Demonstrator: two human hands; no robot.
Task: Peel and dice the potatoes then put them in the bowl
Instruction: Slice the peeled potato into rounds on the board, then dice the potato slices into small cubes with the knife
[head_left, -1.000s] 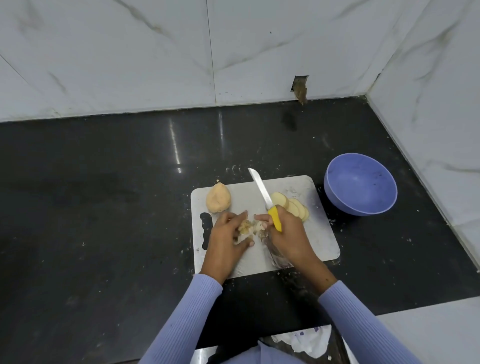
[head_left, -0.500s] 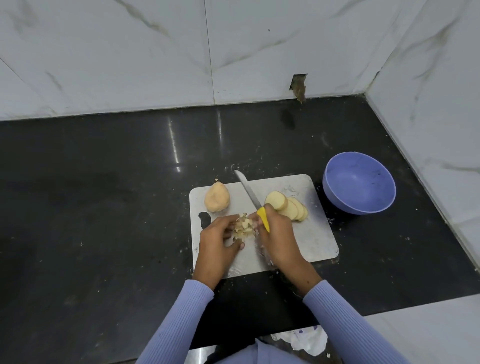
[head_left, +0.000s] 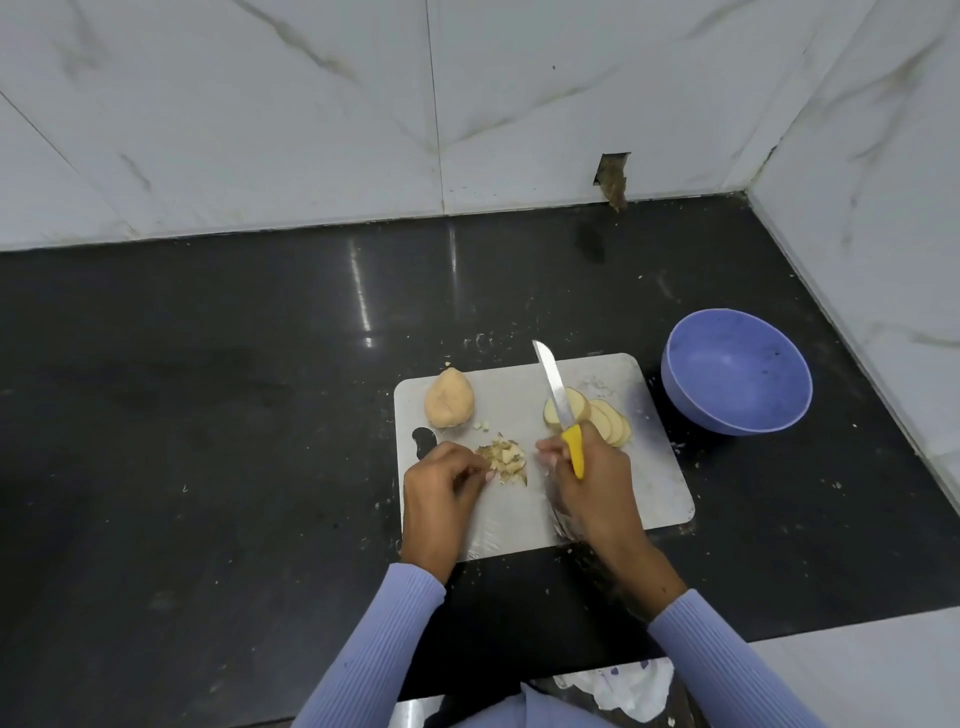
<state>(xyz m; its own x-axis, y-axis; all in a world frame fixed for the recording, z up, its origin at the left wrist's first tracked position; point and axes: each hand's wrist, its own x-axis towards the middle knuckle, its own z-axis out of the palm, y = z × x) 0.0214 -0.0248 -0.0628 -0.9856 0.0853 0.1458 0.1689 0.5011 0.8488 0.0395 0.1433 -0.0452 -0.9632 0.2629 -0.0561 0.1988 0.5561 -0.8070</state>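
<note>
Board: the white cutting board (head_left: 613, 499) lies on the black bench (head_left: 208, 415), towards its right side, near the front edge.
Right hand: my right hand (head_left: 592, 483) is over the middle of the board, fingers curled round the yellow handle of the knife (head_left: 558, 405); the blade points away from me towards the board's back edge and crosses over the nearest slice.
Left hand: my left hand (head_left: 441, 488) rests over the board's left part with the fingers bent in; the fingertips sit right at the pile's left side, and I cannot tell whether they pinch a piece or only touch it.
Diced pile: the diced potato (head_left: 503, 458) lies in a small heap on the board between my two hands, just beside the left fingertips and a little apart from the right ones.
Slices: the potato slices (head_left: 605, 421) fan out on the board's back right part, just beyond my right hand.
Whole potato: the peeled potato (head_left: 449, 399) sits at the board's back left corner, beyond my left hand.
Bowl: the blue bowl (head_left: 736, 371) stands on the bench off the board's back right corner, apart from both hands.
</note>
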